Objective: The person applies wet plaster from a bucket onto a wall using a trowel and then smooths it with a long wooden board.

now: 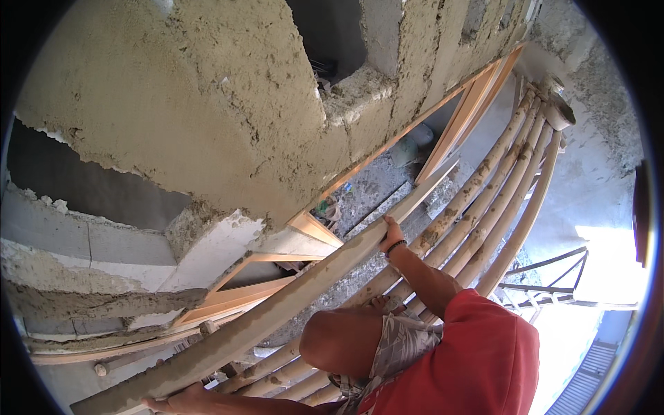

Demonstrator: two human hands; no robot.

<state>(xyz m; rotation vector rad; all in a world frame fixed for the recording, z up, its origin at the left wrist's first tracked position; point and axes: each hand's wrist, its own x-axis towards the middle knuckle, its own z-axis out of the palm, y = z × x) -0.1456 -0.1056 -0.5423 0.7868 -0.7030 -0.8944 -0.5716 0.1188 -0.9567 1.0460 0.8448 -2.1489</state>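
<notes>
A long, straight plasterer's straightedge (277, 294), smeared with grey plaster, runs slantwise from the lower left up to the middle right. My right hand (391, 235), with a dark beaded bracelet on the wrist, is closed on its edge toward the upper end. Near the lower end my left hand (181, 400) grips it from beneath, with a fingertip showing over the far edge. Beyond the straightedge rises a wall (207, 90) with rough, wet-looking plaster. My bent bare knee (335, 339) is close to the straightedge.
Several round wooden poles (477, 225) form a platform beneath me, with gaps between them. A bucket (559, 112) stands at their far right end. Wooden frames (470, 104) line openings in the wall. Rubble and boards (377, 207) lie below. A metal frame (546, 280) stands near the bright opening.
</notes>
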